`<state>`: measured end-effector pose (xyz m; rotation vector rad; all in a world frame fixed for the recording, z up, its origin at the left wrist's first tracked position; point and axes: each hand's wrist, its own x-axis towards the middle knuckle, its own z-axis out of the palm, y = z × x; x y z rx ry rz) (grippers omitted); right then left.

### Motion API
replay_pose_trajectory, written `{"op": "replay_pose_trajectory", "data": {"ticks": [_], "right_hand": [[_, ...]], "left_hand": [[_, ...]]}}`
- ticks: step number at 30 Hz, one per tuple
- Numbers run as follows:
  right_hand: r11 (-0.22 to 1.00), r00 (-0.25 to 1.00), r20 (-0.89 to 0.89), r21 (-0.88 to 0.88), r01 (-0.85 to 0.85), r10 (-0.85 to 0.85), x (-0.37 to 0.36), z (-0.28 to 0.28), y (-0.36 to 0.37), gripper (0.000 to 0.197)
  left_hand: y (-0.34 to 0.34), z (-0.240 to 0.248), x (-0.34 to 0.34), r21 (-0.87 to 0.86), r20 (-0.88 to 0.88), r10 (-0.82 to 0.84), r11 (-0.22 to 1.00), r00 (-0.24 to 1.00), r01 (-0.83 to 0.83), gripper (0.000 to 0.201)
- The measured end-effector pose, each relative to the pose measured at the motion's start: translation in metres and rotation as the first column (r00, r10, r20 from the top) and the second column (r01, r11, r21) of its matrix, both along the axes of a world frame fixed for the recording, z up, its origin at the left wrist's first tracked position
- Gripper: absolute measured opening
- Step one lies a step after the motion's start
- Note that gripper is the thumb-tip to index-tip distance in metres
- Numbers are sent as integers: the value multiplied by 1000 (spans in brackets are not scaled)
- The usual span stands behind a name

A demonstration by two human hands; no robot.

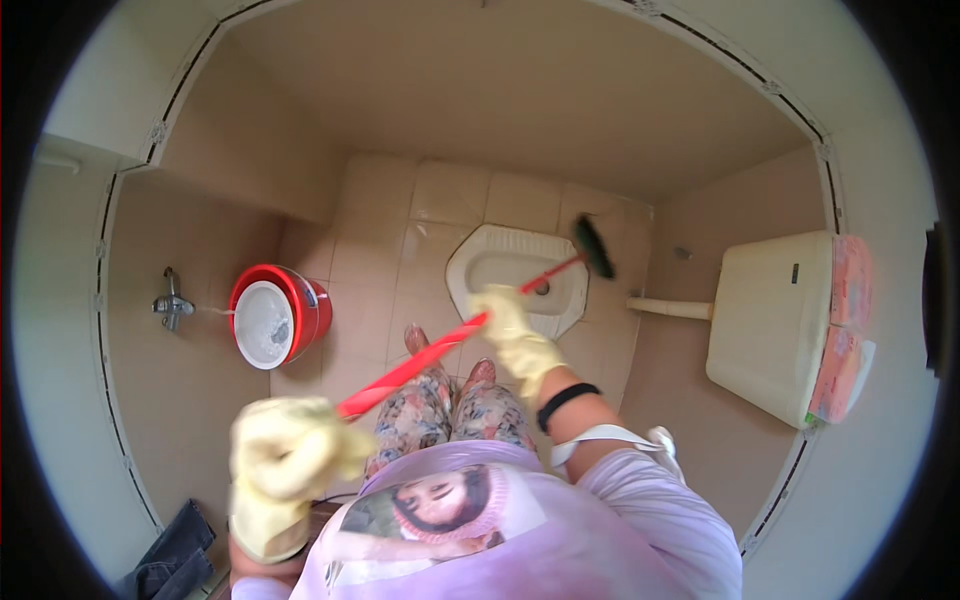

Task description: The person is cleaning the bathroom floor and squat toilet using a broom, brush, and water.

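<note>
Both my hands wear pale yellow rubber gloves and grip one long-handled brush with a red handle (415,362). My left hand (283,455), at the lower left, is closed round the handle's upper end. Further down the handle, my right hand (505,318) is wrapped round it in front of the squat toilet. The dark green bristle head (593,246) sits at the right edge of the cream squat toilet (480,240), over or on the floor tiles; whether it touches them I cannot tell. My right glove and the handle cover part of the toilet.
A red bucket (318,318) with a white basin (262,335) stands at the left, under a wall tap (172,300). On the right wall hangs a cream cistern (765,325) with pink packs (843,345) on top and a pipe (668,307). Dark cloth (175,550) lies at lower left.
</note>
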<state>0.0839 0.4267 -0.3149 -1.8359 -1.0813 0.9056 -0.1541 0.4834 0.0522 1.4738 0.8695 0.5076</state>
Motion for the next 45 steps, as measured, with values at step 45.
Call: {"op": "replay_pose_trajectory", "data": {"ticks": [45], "right_hand": [[980, 875, 472, 197, 12, -105, -39, 21, 25, 35]], "left_hand": [[11, -21, -58, 177, 197, -236, 963, 952, 202, 7]]}}
